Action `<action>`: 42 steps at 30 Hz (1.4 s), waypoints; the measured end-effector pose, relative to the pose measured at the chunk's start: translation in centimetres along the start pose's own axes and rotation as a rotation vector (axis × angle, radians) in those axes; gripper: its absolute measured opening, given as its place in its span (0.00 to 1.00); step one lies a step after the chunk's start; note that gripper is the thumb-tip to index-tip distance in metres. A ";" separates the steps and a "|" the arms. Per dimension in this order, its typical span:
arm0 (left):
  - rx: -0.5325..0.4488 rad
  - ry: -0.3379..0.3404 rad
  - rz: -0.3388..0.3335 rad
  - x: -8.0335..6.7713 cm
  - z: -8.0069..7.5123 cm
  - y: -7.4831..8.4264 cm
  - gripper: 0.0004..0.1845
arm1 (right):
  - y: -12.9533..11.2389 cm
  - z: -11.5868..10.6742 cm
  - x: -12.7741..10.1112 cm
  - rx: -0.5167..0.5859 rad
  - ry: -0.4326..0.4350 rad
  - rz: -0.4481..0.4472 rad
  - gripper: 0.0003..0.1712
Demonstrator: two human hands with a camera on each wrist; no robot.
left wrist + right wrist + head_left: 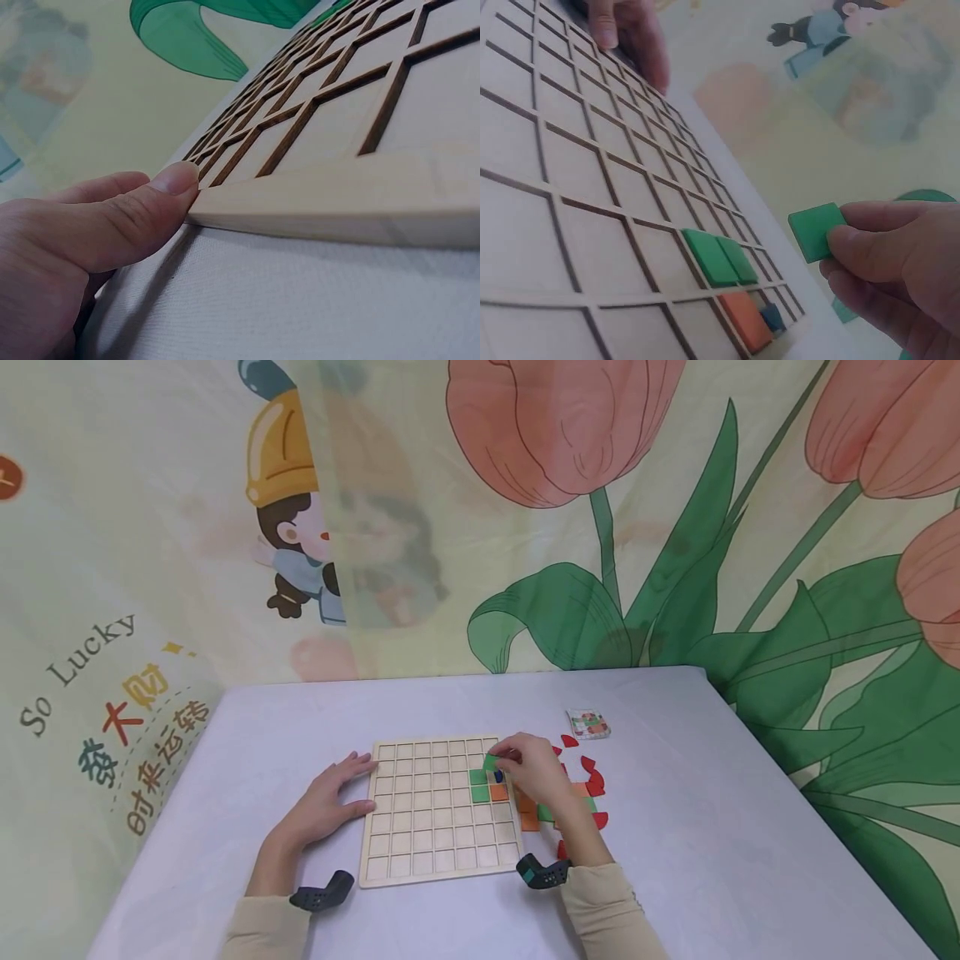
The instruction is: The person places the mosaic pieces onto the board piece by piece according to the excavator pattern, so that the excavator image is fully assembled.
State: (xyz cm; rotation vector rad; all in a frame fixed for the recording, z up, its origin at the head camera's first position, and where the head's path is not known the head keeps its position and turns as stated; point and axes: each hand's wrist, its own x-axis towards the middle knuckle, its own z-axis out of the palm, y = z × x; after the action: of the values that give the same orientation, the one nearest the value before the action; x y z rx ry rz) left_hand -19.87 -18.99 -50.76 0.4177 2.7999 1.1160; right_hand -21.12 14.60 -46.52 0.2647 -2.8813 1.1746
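Observation:
A wooden grid board lies flat on the table. Two green tiles, an orange tile and a small blue piece sit in its cells near the right edge. My right hand pinches a green square tile just above the board's upper right part. My left hand lies with straight fingers against the board's left edge; its thumb presses the board's side.
Loose red, orange and green tiles lie on the grey tablecloth to the right of the board. A small clear box of pieces stands behind them. A patterned curtain hangs close behind the table.

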 end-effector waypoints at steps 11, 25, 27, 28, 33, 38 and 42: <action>-0.001 0.006 0.009 -0.1 -0.1 0.1 0.38 | -1.3 3.3 -0.3 -0.073 -0.124 -0.122 0.07; 0.002 -0.004 -0.008 0.0 0.1 -0.1 0.38 | -1.7 3.8 -0.6 -0.093 -0.192 -0.115 0.05; 0.004 -0.002 -0.003 0.0 0.1 -0.1 0.38 | -1.8 3.9 -0.6 -0.100 -0.194 -0.120 0.05; 0.004 -0.002 -0.002 0.1 0.1 -0.1 0.38 | -1.8 3.9 -0.6 -0.104 -0.195 -0.123 0.05; 0.003 0.001 0.005 0.1 0.0 0.0 0.38 | -1.7 4.0 -0.7 -0.128 -0.196 -0.146 0.05; 0.003 0.004 0.008 0.1 0.0 0.1 0.38 | -1.8 4.0 -0.8 -0.177 -0.192 -0.186 0.05; 0.007 0.000 -0.002 0.1 0.0 0.0 0.37 | -1.9 4.2 -0.8 -0.214 -0.190 -0.205 0.05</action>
State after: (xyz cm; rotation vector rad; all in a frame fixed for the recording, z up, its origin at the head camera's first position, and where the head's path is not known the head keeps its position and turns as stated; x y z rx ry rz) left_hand -19.93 -18.93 -50.75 0.4160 2.8038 1.1066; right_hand -19.85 10.46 -48.23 0.6802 -3.0140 0.8426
